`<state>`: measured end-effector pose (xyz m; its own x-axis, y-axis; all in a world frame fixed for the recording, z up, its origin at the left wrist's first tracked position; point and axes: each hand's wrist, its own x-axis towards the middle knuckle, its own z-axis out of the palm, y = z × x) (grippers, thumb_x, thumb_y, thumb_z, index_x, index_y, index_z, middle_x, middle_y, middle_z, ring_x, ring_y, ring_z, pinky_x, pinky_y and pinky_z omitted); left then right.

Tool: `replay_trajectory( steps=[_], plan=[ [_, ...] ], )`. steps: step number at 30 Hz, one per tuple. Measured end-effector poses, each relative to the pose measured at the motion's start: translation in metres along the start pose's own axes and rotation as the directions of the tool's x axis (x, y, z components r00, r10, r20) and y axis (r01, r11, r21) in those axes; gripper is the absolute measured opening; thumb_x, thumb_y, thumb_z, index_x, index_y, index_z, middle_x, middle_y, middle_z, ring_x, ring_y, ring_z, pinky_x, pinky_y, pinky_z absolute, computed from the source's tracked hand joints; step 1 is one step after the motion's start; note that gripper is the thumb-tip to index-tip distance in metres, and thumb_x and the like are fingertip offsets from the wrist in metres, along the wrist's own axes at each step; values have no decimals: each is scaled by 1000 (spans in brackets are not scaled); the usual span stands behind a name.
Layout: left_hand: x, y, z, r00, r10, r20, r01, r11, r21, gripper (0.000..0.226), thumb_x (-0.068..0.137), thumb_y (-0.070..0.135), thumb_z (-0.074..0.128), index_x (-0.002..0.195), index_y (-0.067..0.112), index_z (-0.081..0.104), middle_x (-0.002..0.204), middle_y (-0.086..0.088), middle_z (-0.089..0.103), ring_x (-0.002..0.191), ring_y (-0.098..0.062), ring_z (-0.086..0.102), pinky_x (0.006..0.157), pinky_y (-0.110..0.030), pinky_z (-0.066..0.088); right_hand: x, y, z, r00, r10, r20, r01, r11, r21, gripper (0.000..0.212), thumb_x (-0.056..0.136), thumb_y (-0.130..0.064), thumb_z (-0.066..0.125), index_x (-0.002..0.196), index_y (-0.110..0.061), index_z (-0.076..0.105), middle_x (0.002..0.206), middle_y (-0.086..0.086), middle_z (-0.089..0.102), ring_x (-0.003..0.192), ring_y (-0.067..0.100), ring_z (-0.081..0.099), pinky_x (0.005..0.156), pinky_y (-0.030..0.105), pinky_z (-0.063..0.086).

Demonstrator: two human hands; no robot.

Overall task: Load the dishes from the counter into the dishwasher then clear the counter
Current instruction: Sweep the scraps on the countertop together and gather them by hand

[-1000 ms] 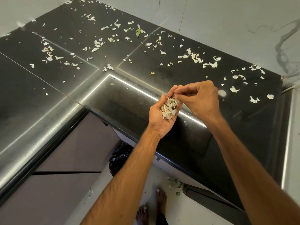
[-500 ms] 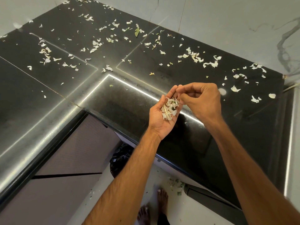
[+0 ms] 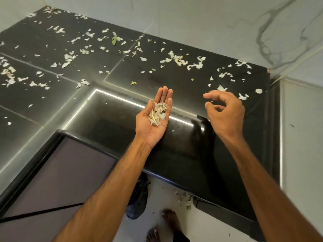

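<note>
Spreading across most of the frame, the glossy black stone worktop (image 3: 183, 154) carried pale, papery peel scraps (image 3: 176, 58) scattered from the upper left to the right edge, with no dishes in view. The left hand (image 3: 148, 128) lay flat and palm-up at the centre, fingers straight and together, cradling a small heap of gathered peelings (image 3: 158, 113). The right hand (image 3: 227, 112), whose fingertips had been at that palm half a second before, had swung off to the right. It hung with fingers loosely curled, apparently empty, just below a white flake (image 3: 222, 88). That suggested one deposit was done and another pick was coming; clearing remained far from finished.
</note>
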<state>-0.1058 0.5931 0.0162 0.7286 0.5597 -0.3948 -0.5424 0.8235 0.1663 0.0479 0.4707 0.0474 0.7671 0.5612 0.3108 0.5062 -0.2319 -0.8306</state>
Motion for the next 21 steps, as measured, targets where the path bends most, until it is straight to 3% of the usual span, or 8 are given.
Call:
replay_trajectory(
  steps=[3, 8, 11, 14, 17, 21],
  plan=[
    [10, -19, 25, 999, -47, 16, 47, 999, -17, 42, 112, 19, 30, 147, 1, 45, 146, -14, 54, 143, -30, 44, 124, -35, 26, 11, 34, -29, 995, -25, -94, 10, 988, -152, 31, 85, -7, 70, 113, -18, 74, 127, 0, 65, 119, 9, 61, 98, 33, 55],
    [32, -53, 50, 991, -127, 35, 128, 992, -19, 42, 112, 19, 31, 147, 1, 46, 147, -14, 54, 142, -31, 45, 123, -36, 28, 40, 81, -75, 996, 77, -46, -89, 921, -380, 58, 91, -26, 73, 143, -8, 52, 161, 12, 35, 151, 24, 29, 125, 37, 24],
    [42, -67, 54, 985, -158, 63, 161, 986, -39, 42, 111, 18, 32, 147, 1, 46, 147, -13, 53, 141, -31, 46, 123, -36, 29, 70, 101, -85, 982, 184, 52, -140, 876, -463, 89, 94, -50, 66, 159, -7, 23, 170, 11, 7, 157, 23, 1, 125, 36, 5],
    [49, -76, 56, 985, -157, 70, 160, 986, -37, 42, 111, 18, 32, 148, 2, 45, 147, -13, 54, 140, -31, 48, 123, -36, 29, 100, 118, -76, 952, 255, 167, -122, 820, -559, 106, 94, -68, 51, 161, -2, 3, 169, 18, -11, 156, 29, -13, 125, 42, -5],
    [54, -78, 61, 988, -137, 69, 138, 990, -17, 42, 111, 18, 32, 147, 1, 46, 147, -13, 54, 140, -31, 48, 123, -36, 29, 112, 129, -53, 914, 329, 235, -107, 758, -644, 108, 94, -77, 32, 159, 3, -2, 167, 24, -13, 155, 34, -14, 127, 49, -4],
    [61, -74, 63, 992, -115, 60, 116, 993, -2, 43, 111, 19, 32, 147, 0, 46, 149, -13, 52, 141, -31, 47, 123, -36, 27, 93, 118, -18, 919, 239, 313, 39, 735, -677, 100, 98, -73, 15, 158, 4, -5, 166, 23, -14, 155, 33, -14, 127, 47, -6]
  ],
)
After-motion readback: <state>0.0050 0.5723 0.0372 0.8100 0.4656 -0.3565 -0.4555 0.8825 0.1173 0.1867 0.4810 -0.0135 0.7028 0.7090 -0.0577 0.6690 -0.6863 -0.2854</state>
